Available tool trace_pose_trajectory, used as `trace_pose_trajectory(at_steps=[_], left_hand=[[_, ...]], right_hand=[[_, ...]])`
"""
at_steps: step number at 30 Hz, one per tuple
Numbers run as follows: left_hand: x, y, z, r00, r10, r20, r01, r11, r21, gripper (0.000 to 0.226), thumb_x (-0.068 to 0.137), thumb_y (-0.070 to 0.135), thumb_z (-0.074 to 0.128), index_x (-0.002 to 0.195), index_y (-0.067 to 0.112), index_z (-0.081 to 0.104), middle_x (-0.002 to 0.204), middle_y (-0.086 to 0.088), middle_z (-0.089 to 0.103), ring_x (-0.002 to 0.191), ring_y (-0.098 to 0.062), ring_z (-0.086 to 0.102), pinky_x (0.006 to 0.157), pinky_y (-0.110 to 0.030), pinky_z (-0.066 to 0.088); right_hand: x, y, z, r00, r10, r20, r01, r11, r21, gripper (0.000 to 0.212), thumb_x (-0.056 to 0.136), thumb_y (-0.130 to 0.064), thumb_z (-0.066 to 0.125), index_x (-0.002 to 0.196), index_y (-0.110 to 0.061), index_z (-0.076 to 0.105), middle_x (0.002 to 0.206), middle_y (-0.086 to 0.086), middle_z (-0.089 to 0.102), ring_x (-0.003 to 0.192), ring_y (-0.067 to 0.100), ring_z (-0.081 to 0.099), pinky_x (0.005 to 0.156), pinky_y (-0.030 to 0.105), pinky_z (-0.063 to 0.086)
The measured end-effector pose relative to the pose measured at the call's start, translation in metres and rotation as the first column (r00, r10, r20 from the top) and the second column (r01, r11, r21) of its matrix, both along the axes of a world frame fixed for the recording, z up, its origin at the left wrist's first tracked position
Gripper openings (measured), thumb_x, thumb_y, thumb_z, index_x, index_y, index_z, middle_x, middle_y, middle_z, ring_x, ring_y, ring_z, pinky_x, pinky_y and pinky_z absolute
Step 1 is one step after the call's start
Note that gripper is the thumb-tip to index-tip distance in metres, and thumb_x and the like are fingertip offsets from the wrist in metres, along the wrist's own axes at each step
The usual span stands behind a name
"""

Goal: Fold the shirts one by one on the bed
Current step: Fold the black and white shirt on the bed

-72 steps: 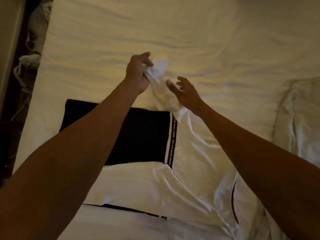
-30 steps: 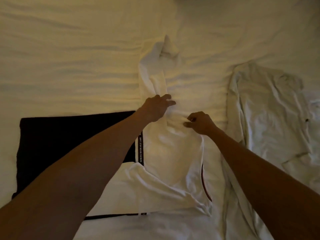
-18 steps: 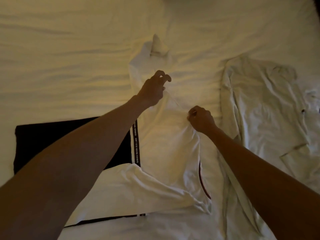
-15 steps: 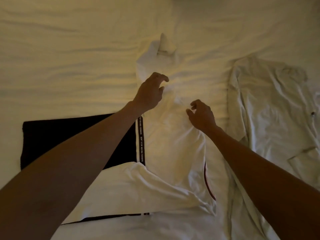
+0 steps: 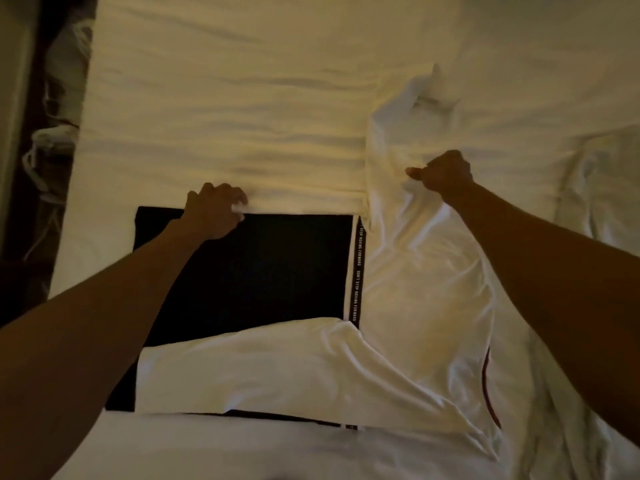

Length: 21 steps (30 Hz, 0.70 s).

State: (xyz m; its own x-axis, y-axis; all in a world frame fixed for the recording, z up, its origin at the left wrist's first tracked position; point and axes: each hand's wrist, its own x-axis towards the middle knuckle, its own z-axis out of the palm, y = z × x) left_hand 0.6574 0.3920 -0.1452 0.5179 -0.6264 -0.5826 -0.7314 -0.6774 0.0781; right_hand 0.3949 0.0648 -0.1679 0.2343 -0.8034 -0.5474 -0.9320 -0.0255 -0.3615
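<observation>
While left hand (image 5: 214, 216) and right hand (image 5: 446, 174) pinch shirt (image 5: 415, 289) | crumpled garment (image 5: 599, 188) right

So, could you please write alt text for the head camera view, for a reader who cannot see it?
Two hands hold a black-and-white shirt spread on a bed: the left hand grips the far edge of its black panel, and the right hand grips its bunched white side. Another white garment lies at the right.

We look steeply down from head height (one wide-angle view only) onto the rumpled cream-sheeted bed (image 5: 242, 98), close, within arm's reach.
</observation>
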Motion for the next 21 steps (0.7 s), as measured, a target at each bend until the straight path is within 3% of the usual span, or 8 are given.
trace_pose_trajectory(at_steps=[2, 3, 5, 6, 10, 14, 18, 21], left_hand=[[0.014, 0.005, 0.002, 0.998, 0.061, -0.030, -0.059, 0.996, 0.059, 0.028, 0.094, 0.033, 0.068, 0.118, 0.025, 0.056, 0.121, -0.005, 0.056, 0.111, -0.033, 0.054, 0.090, -0.045, 0.045], [0.018, 0.006, 0.003, 0.996, 0.077, -0.037, -0.074, 0.993, 0.088, 0.026, 0.093, 0.034, 0.068, 0.114, 0.024, 0.056, 0.117, -0.005, 0.057, 0.107, -0.032, 0.056, 0.085, -0.043, 0.045], [0.021, 0.006, 0.005, 0.998, 0.055, -0.045, -0.048, 0.988, 0.147, 0.022, 0.094, 0.035, 0.068, 0.108, 0.022, 0.059, 0.115, -0.006, 0.057, 0.107, -0.034, 0.057, 0.085, -0.043, 0.046], [0.021, 0.006, 0.005, 0.998, 0.034, -0.056, -0.024, 0.985, 0.169, 0.021, 0.095, 0.035, 0.067, 0.107, 0.021, 0.060, 0.116, -0.007, 0.057, 0.108, -0.034, 0.057, 0.086, -0.043, 0.047], [0.016, 0.015, 0.009, 0.989, 0.070, -0.129, -0.054, 0.991, 0.124, 0.018, 0.101, 0.029, 0.058, 0.106, 0.012, 0.052, 0.114, -0.017, 0.056, 0.095, -0.034, 0.053, 0.076, -0.038, 0.041], [0.008, 0.042, 0.017, 0.971, 0.148, -0.188, -0.165, 0.983, -0.078, 0.014, 0.101, 0.019, 0.058, 0.100, 0.007, 0.052, 0.102, -0.023, 0.058, 0.081, -0.035, 0.053, 0.067, -0.040, 0.043], [-0.005, 0.083, 0.018, 0.981, 0.143, -0.133, -0.179, 0.929, -0.324, 0.019, 0.098, 0.011, 0.061, 0.113, 0.000, 0.068, 0.111, -0.024, 0.062, 0.103, -0.042, 0.058, 0.088, -0.043, 0.046], [-0.026, 0.115, 0.025, 0.993, 0.108, -0.045, -0.116, 0.869, -0.481, 0.021, 0.100, 0.011, 0.058, 0.107, -0.002, 0.072, 0.102, -0.023, 0.064, 0.099, -0.042, 0.058, 0.085, -0.041, 0.043]], right_hand=[[-0.002, 0.001, -0.004, 0.997, 0.002, 0.075, -0.002, 1.000, -0.003, 0.058, 0.084, -0.046, 0.073, 0.120, -0.002, 0.065, 0.122, 0.018, 0.065, 0.113, 0.034, 0.062, 0.092, 0.038, 0.050], [-0.003, 0.003, -0.003, 0.989, -0.036, 0.147, 0.034, 0.999, 0.016, 0.049, 0.087, -0.042, 0.071, 0.116, -0.002, 0.067, 0.114, 0.019, 0.067, 0.100, 0.034, 0.068, 0.080, 0.038, 0.055], [-0.006, 0.009, 0.005, 0.931, -0.198, 0.308, 0.161, 0.977, 0.141, 0.033, 0.093, -0.032, 0.067, 0.109, -0.003, 0.064, 0.105, 0.017, 0.066, 0.067, 0.021, 0.072, 0.053, 0.028, 0.055], [-0.010, 0.012, 0.010, 0.886, -0.273, 0.376, 0.208, 0.957, 0.204, 0.025, 0.095, -0.027, 0.065, 0.105, -0.005, 0.060, 0.104, 0.017, 0.064, 0.056, 0.015, 0.070, 0.048, 0.024, 0.053], [-0.030, 0.027, 0.035, 0.771, -0.361, 0.524, 0.252, 0.929, 0.269, 0.015, 0.098, -0.021, 0.061, 0.087, -0.012, 0.057, 0.094, 0.017, 0.065, 0.056, 0.010, 0.069, 0.059, 0.025, 0.059], [-0.055, 0.047, 0.068, 0.688, -0.392, 0.610, 0.264, 0.919, 0.293, 0.016, 0.096, -0.023, 0.064, 0.084, -0.014, 0.059, 0.082, 0.008, 0.065, 0.060, 0.011, 0.070, 0.065, 0.027, 0.058], [-0.087, 0.079, 0.103, 0.610, -0.452, 0.651, 0.305, 0.892, 0.334, 0.028, 0.094, -0.026, 0.067, 0.073, -0.011, 0.055, 0.080, 0.006, 0.061, 0.071, 0.019, 0.071, 0.069, 0.026, 0.057], [-0.118, 0.113, 0.127, 0.459, -0.575, 0.677, 0.409, 0.813, 0.413, 0.034, 0.090, -0.023, 0.072, 0.066, -0.009, 0.052, 0.080, 0.008, 0.057, 0.077, 0.024, 0.070, 0.074, 0.029, 0.058]])
